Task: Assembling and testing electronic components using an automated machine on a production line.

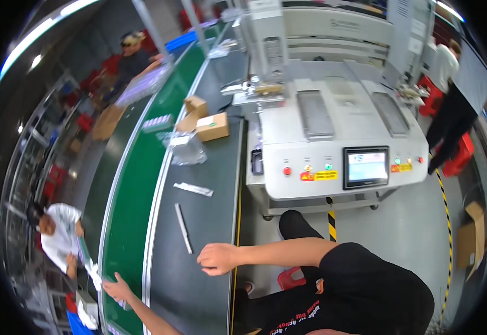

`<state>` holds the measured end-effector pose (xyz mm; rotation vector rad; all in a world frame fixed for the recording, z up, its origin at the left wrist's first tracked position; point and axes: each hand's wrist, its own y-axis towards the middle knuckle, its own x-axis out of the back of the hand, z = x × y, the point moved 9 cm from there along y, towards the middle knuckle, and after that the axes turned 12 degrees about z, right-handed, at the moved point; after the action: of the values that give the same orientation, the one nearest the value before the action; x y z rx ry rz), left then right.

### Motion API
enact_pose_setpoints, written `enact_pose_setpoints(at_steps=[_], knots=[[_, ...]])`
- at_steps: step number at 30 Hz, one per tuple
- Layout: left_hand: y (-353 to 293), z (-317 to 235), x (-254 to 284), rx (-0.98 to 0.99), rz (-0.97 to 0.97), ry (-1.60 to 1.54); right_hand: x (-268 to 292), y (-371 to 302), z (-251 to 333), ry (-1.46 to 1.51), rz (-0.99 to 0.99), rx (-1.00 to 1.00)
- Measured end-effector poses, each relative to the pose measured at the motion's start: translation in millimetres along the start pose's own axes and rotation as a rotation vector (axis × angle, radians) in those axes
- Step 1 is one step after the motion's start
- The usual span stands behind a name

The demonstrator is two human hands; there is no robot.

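Note:
My left hand [119, 289] reaches over the green conveyor belt [134, 223] at the lower left, thumb and fingers apart. Beneath its wrist lies a small pale and purple item [123, 304], mostly covered. My right hand [219, 258] is curled closed above the dark grey bench top [210, 212], with nothing showing from the fingers. Just beyond it on the bench lies a thin grey-white strip [183, 228]. Farther up lies a flat white piece [193, 189], apart from both hands.
A clear plastic bag [187, 149] and an open cardboard box [212, 127] sit farther up the bench. A white machine [344, 139] with a screen [366, 167] stands at the right. Across the belt, a person in white [62, 234] works; a red stool [292, 278] is beside me.

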<state>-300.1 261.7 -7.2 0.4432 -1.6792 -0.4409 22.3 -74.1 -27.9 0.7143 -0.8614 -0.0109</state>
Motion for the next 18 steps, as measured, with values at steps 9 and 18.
enact_pose_setpoints(at_steps=[9, 18], knots=[[-169, -324, 13, -0.763, 0.941, -0.650, -4, 4, -5, -0.081, -0.005, -0.033], [-172, -320, 20, -0.681, 0.728, -0.536, 1, 3, -2, -0.094, 0.037, -0.052]])
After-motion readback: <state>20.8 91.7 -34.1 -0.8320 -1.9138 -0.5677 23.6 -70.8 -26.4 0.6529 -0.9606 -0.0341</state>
